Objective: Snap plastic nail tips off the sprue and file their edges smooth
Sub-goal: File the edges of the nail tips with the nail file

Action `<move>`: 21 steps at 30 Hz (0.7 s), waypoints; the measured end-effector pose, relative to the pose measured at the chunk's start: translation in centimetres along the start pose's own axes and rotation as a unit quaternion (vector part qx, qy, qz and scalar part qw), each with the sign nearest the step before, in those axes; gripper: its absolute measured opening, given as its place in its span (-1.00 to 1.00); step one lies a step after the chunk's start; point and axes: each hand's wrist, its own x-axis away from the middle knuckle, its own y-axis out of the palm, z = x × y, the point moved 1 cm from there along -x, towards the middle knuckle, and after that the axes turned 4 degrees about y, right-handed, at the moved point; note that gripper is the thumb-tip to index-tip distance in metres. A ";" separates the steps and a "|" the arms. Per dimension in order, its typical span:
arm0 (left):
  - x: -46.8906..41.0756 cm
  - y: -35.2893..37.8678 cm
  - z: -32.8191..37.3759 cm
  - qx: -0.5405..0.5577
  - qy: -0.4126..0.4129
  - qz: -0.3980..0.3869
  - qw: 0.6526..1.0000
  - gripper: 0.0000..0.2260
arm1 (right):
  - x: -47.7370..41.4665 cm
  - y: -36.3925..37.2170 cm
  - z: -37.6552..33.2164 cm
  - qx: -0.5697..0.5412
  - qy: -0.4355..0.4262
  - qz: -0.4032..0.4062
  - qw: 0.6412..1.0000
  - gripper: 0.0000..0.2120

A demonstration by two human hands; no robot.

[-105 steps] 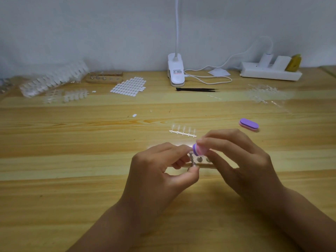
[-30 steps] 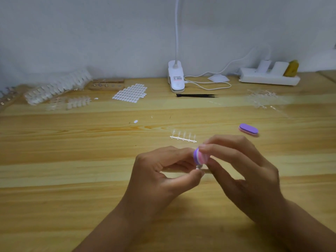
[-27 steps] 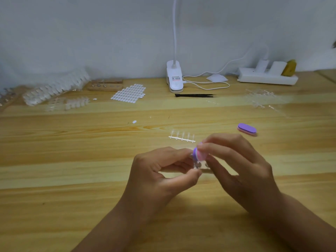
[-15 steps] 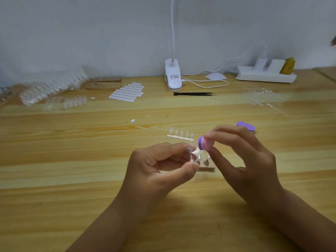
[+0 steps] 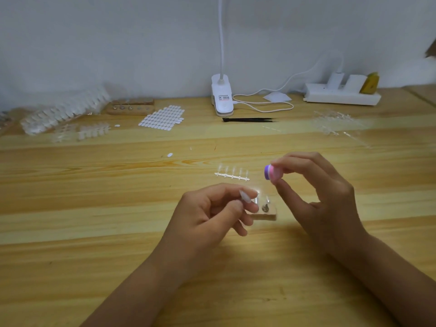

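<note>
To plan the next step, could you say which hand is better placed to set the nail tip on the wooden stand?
Probably the left hand: it pinches the nail tip beside the wooden stand; the right hand holds the file.

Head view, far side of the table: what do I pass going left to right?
heap of clear nail-tip sprues → wooden block → white sheet of oval stickers → clip lamp base → white power strip
</note>
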 end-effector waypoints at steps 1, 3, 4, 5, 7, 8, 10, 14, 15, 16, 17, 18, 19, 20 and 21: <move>0.0 0.0 -0.1 0.001 -0.004 -0.008 1.000 -0.82 | -0.1 -0.1 0.0 0.001 0.006 0.000 1.000 -0.80; 0.1 -0.1 -0.4 0.000 -0.015 -0.015 1.000 -0.86 | 0.0 0.0 -0.3 -0.001 -0.003 0.006 1.000 -0.79; 0.1 -0.1 -0.5 0.001 -0.020 -0.013 1.000 -0.86 | 0.1 0.0 -0.5 -0.006 -0.016 0.010 1.000 -0.78; 0.1 -0.1 -0.6 0.002 -0.024 -0.009 1.000 -0.85 | 0.3 0.1 -0.9 -0.010 -0.033 0.010 0.999 -0.76; 0.0 -0.2 -0.7 0.003 -0.022 -0.004 1.000 -0.85 | 0.8 0.4 -1.4 -0.010 -0.075 -0.005 0.997 -0.72; 0.0 -0.2 -0.7 0.004 -0.019 -0.002 1.000 -0.86 | 0.9 0.6 -1.5 -0.002 -0.092 -0.016 0.996 -0.73; -0.1 -0.2 -0.7 0.010 -0.019 0.010 1.000 -0.87 | 0.8 0.7 -1.1 0.028 -0.103 -0.026 0.994 -0.78; -0.2 -0.2 -0.5 0.004 -0.031 0.020 0.999 -0.83 | 0.4 0.5 -0.7 0.038 -0.074 0.018 0.996 -0.82; -0.2 -0.2 -0.5 -0.001 -0.031 0.018 0.999 -0.83 | 0.5 0.6 -1.1 0.027 -0.083 0.018 0.996 -0.81; -0.2 -0.2 -0.5 -0.004 -0.030 0.014 0.999 -0.83 | 0.7 0.7 -1.4 0.013 -0.099 0.007 0.995 -0.81; -0.1 -0.2 -0.5 -0.007 -0.028 0.010 1.000 -0.83 | 1.0 0.9 -1.8 0.001 -0.119 -0.013 0.993 -0.81; -0.1 -0.2 -0.4 -0.010 -0.026 0.007 1.000 -0.84 | 1.2 1.1 -2.0 0.001 -0.137 -0.034 0.990 -0.79; -0.1 -0.2 -0.4 -0.015 -0.024 0.007 1.000 -0.85 | 1.2 1.1 -1.9 0.011 -0.148 -0.050 0.988 -0.77; -0.1 -0.2 -0.3 -0.018 -0.025 0.008 0.999 -0.85 | 0.9 1.0 -1.6 0.026 -0.150 -0.059 0.987 -0.76; -0.1 -0.3 -0.4 -0.020 -0.028 0.011 0.999 -0.85 | 0.6 0.8 -1.2 0.039 -0.141 -0.059 0.987 -0.77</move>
